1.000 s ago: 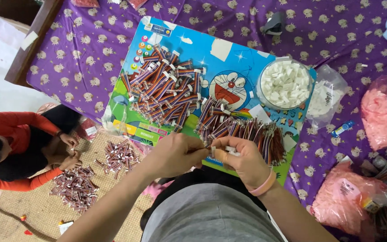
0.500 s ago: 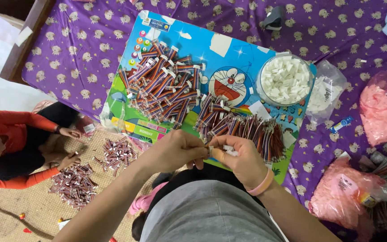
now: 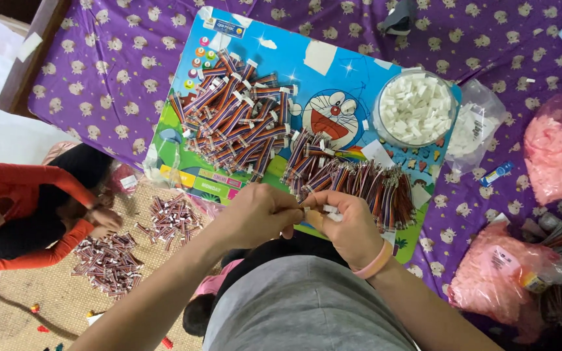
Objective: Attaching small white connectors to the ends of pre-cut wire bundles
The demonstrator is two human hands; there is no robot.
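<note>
Low centre of the frame: left hand [image 3: 255, 214] and right hand [image 3: 349, 227] meet, fingertips pinched together on a small white connector [image 3: 328, 209] with a short wire piece; the exact grip is partly hidden by the fingers. Right wrist carries a pink band [image 3: 375, 262].

Just above the hands, on a blue cartoon-printed board [image 3: 359, 78], lies a row of multicoloured wire bundles [image 3: 352, 182], ends touching the right hand's knuckles. A larger loose heap of the same wire bundles [image 3: 235, 117] sits at upper left of the board. Clear round bowl [image 3: 416, 109] filled with white connectors stands at the board's upper right. Board rests on a purple patterned bedsheet [image 3: 112, 71].

Right of frame: clear plastic bag [image 3: 473, 130] beside the bowl, two pink plastic bags [image 3: 557, 156], one at right edge, one at lower right.

Left of frame, lower level: another person in a red sleeve [image 3: 14, 182] on a woven mat [image 3: 21, 299], with two piles of wire pieces [image 3: 108, 260] near their hands.
</note>
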